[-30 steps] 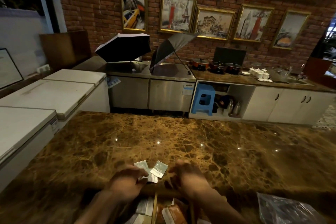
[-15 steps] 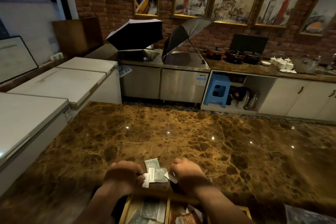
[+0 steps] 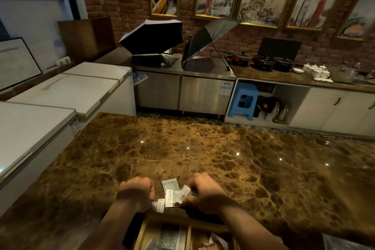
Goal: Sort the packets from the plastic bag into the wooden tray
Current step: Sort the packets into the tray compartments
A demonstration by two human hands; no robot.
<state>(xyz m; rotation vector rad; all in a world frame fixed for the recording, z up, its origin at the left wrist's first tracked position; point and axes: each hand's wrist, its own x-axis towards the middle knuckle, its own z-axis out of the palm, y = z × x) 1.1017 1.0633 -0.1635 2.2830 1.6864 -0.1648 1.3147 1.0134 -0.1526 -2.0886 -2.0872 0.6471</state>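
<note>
Between the two hands we see a small fan of pale packets (image 3: 171,195) held just above the near edge of the marble counter (image 3: 203,144). The left hand (image 3: 135,194) is curled shut, its fingers (image 3: 151,193) pinching a white packet (image 3: 159,205) at the lower left of the fan; the right hand (image 3: 205,194) is likewise closed, its fingertips gripping a small white packet (image 3: 185,191) at the fan's right side. Which hand carries the central printed packet we cannot tell. Compared with one second ago, the packets lie closer together and overlap, where they were then splayed apart, and the hands have drawn nearer each other; we judge that the packets are being gathered and squared into a single like group before placement. Directly below the wrists, at the near edge of the counter, lies the wooden tray (image 3: 142,233), whose left compartment already holds grey-green packets (image 3: 170,238) and whose next compartment holds brownish ones (image 3: 205,244). The plastic bag (image 3: 345,242) shows only as a corner at the near right of the counter, well apart from the hands. We infer that sorting is partly done, with this handful not yet dropped into a compartment.
</note>
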